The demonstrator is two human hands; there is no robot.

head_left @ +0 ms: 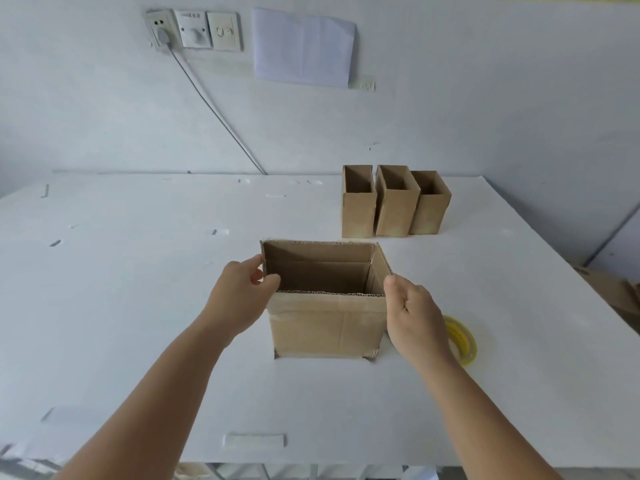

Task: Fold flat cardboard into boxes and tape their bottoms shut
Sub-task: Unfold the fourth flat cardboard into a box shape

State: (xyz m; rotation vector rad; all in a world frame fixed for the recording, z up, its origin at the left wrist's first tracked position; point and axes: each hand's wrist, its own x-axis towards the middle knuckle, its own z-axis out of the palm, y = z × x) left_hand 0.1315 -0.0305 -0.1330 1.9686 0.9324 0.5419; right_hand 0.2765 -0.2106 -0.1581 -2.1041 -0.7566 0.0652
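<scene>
Left hand (239,292) grips the open box (329,323); right hand (412,317) alongside.

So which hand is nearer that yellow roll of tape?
The right hand: it sits right beside the yellow roll of clear tape, partly covering it. The left hand is across the open brown cardboard box.

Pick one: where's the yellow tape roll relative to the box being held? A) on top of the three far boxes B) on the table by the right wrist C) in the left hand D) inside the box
B: the tape roll lies flat on the table, partly hidden behind the right hand, beside the box.
</scene>
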